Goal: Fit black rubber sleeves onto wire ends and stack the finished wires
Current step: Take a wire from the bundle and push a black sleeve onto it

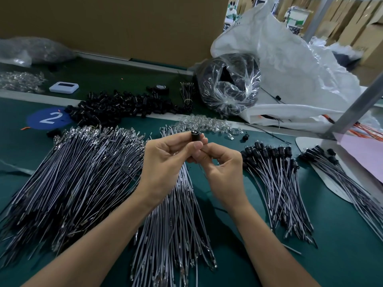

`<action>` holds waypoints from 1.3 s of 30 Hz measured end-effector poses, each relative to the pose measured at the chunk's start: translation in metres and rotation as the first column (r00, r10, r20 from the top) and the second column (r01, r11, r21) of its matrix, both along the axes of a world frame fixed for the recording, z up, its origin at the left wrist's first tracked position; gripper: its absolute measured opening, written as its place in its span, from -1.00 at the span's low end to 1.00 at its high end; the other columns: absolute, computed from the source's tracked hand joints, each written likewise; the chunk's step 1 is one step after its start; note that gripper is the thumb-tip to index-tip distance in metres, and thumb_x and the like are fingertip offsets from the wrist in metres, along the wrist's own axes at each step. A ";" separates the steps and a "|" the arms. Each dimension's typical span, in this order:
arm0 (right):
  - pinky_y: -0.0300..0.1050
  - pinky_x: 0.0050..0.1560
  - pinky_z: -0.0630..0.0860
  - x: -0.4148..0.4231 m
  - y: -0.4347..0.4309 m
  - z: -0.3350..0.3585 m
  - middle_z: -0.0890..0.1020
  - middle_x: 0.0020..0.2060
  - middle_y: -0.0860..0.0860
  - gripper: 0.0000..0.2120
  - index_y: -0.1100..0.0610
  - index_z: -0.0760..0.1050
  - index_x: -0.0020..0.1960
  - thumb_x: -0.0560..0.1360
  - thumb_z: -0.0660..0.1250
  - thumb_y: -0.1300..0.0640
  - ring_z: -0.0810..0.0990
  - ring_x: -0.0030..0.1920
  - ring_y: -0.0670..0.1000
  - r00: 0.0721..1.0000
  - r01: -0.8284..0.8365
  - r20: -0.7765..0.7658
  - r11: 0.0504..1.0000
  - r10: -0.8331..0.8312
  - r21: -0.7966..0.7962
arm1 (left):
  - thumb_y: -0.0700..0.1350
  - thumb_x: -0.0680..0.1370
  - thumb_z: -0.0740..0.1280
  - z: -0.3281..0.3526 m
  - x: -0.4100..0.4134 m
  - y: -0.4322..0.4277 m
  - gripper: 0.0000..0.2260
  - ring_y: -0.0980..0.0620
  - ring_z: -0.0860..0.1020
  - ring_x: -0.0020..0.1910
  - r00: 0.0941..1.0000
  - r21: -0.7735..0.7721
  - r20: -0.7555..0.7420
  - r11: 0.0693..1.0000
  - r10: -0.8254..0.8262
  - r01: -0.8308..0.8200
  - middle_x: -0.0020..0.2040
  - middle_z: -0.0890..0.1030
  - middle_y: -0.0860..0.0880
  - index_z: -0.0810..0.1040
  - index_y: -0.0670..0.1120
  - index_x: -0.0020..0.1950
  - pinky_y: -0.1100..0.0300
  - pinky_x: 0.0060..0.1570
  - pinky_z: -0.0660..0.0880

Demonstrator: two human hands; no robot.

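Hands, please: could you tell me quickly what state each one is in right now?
Left hand: closed, pinching the black rubber sleeve.
Right hand: closed, pinching the same sleeve from its other side.

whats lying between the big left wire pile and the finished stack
Head view: a smaller bundle of bare wires on the green mat, with left hand and right hand holding a black sleeve above it.

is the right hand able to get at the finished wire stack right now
Probably yes: the finished wire stack lies just beside the right hand, bare mat between, but it is busy pinching the black sleeve.
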State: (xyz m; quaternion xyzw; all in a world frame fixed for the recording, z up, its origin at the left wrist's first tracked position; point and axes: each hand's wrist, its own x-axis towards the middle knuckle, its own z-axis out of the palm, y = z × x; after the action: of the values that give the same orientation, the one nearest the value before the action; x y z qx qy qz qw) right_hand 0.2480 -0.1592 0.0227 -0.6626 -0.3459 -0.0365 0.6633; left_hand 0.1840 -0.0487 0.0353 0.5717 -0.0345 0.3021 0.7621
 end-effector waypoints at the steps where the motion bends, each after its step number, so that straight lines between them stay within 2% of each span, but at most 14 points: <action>1: 0.00 -0.09 0.63 -0.001 0.001 0.000 0.69 -0.30 0.08 -0.90 0.33 0.65 -0.17 0.48 0.44 0.29 0.68 -0.24 0.06 1.000 0.001 0.000 1.000 -0.001 0.010 | -0.19 0.43 0.43 0.001 0.000 -0.001 -0.85 0.02 0.71 -0.11 1.000 -0.009 0.011 1.000 0.007 -0.007 -0.11 0.73 -0.06 0.72 -0.07 -0.04 0.29 -0.17 0.59; 3: -0.04 -0.10 0.62 -0.003 0.003 0.001 0.69 -0.29 0.05 -0.91 0.31 0.66 -0.16 0.48 0.43 0.28 0.67 -0.24 0.00 1.000 -0.005 -0.001 1.000 0.005 0.028 | -0.21 0.43 0.42 0.003 -0.001 -0.001 -0.86 0.03 0.71 -0.12 0.999 -0.020 0.025 0.999 0.032 -0.031 -0.13 0.73 -0.05 0.69 -0.13 -0.03 0.28 -0.16 0.59; 5: -0.16 -0.12 0.58 -0.005 0.004 0.001 0.68 -0.31 0.01 -0.92 0.28 0.66 -0.17 0.48 0.42 0.29 0.65 -0.26 -0.09 1.000 -0.013 0.003 0.999 0.013 0.034 | -0.21 0.43 0.41 0.004 -0.001 -0.001 -0.85 0.03 0.71 -0.14 0.999 -0.018 0.019 0.999 0.046 -0.046 -0.14 0.73 -0.05 0.67 -0.16 -0.02 0.28 -0.16 0.59; 8: -0.31 -0.16 0.52 -0.006 0.005 0.001 0.64 -0.37 -0.13 -0.91 0.20 0.66 -0.18 0.48 0.42 0.33 0.60 -0.30 -0.23 1.000 -0.004 0.029 1.000 0.003 0.030 | -0.21 0.43 0.40 0.007 -0.001 -0.003 -0.85 0.06 0.70 -0.19 0.999 -0.028 0.013 0.999 0.037 -0.036 -0.17 0.73 -0.04 0.66 -0.17 -0.03 0.31 -0.21 0.58; 10: -0.30 -0.18 0.52 -0.007 0.005 0.000 0.65 -0.37 -0.13 -0.90 0.20 0.65 -0.20 0.48 0.43 0.32 0.60 -0.31 -0.21 0.999 0.021 0.045 1.000 -0.022 0.020 | -0.21 0.42 0.40 0.007 -0.002 -0.003 -0.85 0.06 0.70 -0.19 0.999 -0.031 0.017 0.999 0.037 -0.037 -0.18 0.73 -0.04 0.66 -0.17 -0.03 0.31 -0.21 0.58; 13: -0.12 -0.15 0.60 -0.009 0.005 -0.001 0.71 -0.31 0.01 -0.93 0.26 0.68 -0.16 0.48 0.44 0.28 0.69 -0.26 -0.06 0.994 0.074 0.078 0.997 -0.075 0.006 | -0.21 0.41 0.42 0.007 -0.002 -0.002 -0.85 0.04 0.71 -0.16 0.998 -0.007 0.012 0.998 0.060 -0.059 -0.16 0.73 -0.05 0.67 -0.17 -0.04 0.30 -0.17 0.59; 17: -0.32 -0.17 0.51 -0.008 0.003 0.000 0.71 -0.30 -0.01 -0.93 0.27 0.69 -0.15 0.47 0.44 0.28 0.65 -0.25 -0.21 0.985 0.129 0.113 0.992 -0.130 0.014 | -0.18 0.42 0.46 0.006 -0.003 0.000 -0.83 -0.04 0.70 -0.05 0.999 0.080 0.013 0.996 0.041 -0.042 -0.09 0.73 -0.08 0.67 -0.13 0.00 0.22 -0.07 0.60; 19: -0.36 -0.17 0.48 -0.008 0.001 0.002 0.70 -0.31 -0.04 -0.93 0.27 0.68 -0.17 0.46 0.44 0.29 0.63 -0.26 -0.26 0.985 0.134 0.112 0.991 -0.135 0.013 | -0.20 0.43 0.48 0.007 -0.003 0.001 -0.82 -0.05 0.70 -0.02 0.999 0.134 0.022 0.990 0.050 -0.052 -0.07 0.73 -0.08 0.67 -0.11 0.02 0.19 -0.02 0.59; 25: -0.22 -0.16 0.52 -0.010 0.001 0.005 0.71 -0.31 -0.02 -0.91 0.22 0.69 -0.18 0.47 0.45 0.22 0.66 -0.26 -0.15 0.989 0.114 0.091 0.993 -0.114 -0.001 | -0.18 0.43 0.46 0.005 -0.004 0.005 -0.85 -0.04 0.70 -0.04 0.996 0.164 0.006 0.983 0.085 -0.085 -0.07 0.73 -0.05 0.69 -0.10 -0.01 0.17 -0.05 0.60; 30: -0.16 -0.12 0.59 -0.008 -0.002 0.004 0.70 -0.28 0.03 -0.94 0.28 0.67 -0.14 0.46 0.41 0.33 0.68 -0.21 -0.09 0.995 0.073 0.060 0.997 -0.074 0.012 | -0.17 0.41 0.48 0.003 -0.004 0.006 -0.84 -0.13 0.70 -0.03 0.997 0.149 -0.061 0.988 0.039 -0.030 -0.06 0.73 -0.09 0.72 -0.09 -0.02 -0.03 0.05 0.62; 32: -0.09 -0.09 0.62 -0.007 -0.001 0.004 0.71 -0.24 0.09 -0.94 0.29 0.67 -0.13 0.48 0.41 0.34 0.70 -0.15 0.00 0.998 0.060 0.029 0.998 -0.060 0.005 | -0.16 0.42 0.49 0.003 -0.004 0.006 -0.84 -0.14 0.69 -0.03 0.997 0.138 -0.071 0.990 0.009 0.001 -0.06 0.73 -0.10 0.72 -0.07 -0.01 -0.06 0.05 0.62; 35: 0.00 -0.12 0.65 -0.006 0.000 0.007 0.71 -0.27 0.07 -0.96 0.23 0.68 -0.13 0.48 0.44 0.28 0.71 -0.21 0.05 0.999 0.048 0.006 0.999 -0.048 0.012 | -0.19 0.43 0.50 0.007 -0.005 0.007 -0.81 -0.04 0.69 -0.04 1.000 0.075 -0.028 0.997 -0.001 0.003 -0.05 0.73 -0.09 0.71 -0.08 0.03 0.12 -0.04 0.62; 37: 0.02 -0.14 0.65 -0.008 0.000 0.008 0.71 -0.31 0.03 -0.94 0.15 0.67 -0.14 0.46 0.45 0.28 0.71 -0.26 0.03 0.999 0.034 0.007 0.999 -0.034 0.003 | -0.22 0.43 0.49 0.009 -0.005 0.008 -0.85 0.02 0.69 -0.09 0.999 0.044 0.013 0.998 0.034 -0.034 -0.10 0.73 -0.08 0.70 -0.12 -0.01 0.24 -0.07 0.58; 39: 0.04 -0.15 0.65 -0.009 0.000 0.008 0.70 -0.32 -0.01 -0.89 0.11 0.66 -0.15 0.45 0.46 0.30 0.71 -0.28 0.01 0.999 0.035 0.011 0.999 -0.035 -0.017 | -0.21 0.39 0.49 0.010 -0.004 0.009 -0.88 0.04 0.68 -0.13 0.998 0.026 0.025 0.998 0.061 -0.061 -0.16 0.72 -0.07 0.71 -0.11 -0.09 0.27 -0.09 0.57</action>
State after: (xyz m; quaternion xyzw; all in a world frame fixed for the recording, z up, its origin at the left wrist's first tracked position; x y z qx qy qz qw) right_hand 0.2392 -0.1592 0.0310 -0.6738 -0.3384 -0.0488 0.6551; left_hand 0.1801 -0.0394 0.0452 0.5789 -0.0303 0.3315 0.7443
